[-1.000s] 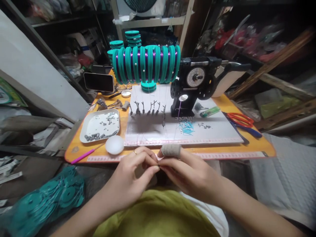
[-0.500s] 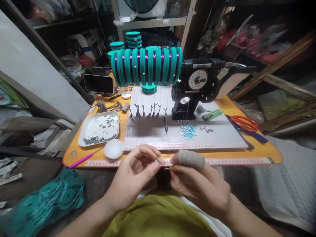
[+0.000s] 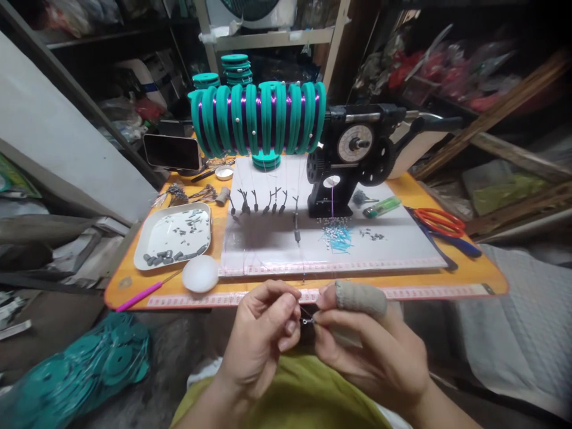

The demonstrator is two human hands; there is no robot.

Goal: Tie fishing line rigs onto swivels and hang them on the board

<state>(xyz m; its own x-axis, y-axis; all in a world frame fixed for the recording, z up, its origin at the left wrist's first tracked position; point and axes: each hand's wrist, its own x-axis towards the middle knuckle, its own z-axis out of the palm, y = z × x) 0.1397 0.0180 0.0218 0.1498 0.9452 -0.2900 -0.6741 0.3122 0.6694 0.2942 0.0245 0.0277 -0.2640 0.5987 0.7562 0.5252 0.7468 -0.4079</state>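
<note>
Left hand [image 3: 260, 333] has parted from right hand [image 3: 379, 348]; left's pinching thin line [image 3: 306, 311], right's a metal bit [image 3: 307, 322]; loose grip could drop it

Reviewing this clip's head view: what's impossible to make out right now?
All in the head view:
- Small metal piece: too small to identify; the right hand's fingertips cover one end.
- Inside the left hand's grip: hidden by its own thumb and curled fingers.
- Wrapped finger: skin hidden by the grey cloth sleeve.
- Machine dial: markings too small to read.
- Round grille: cut off by the top edge.
</note>
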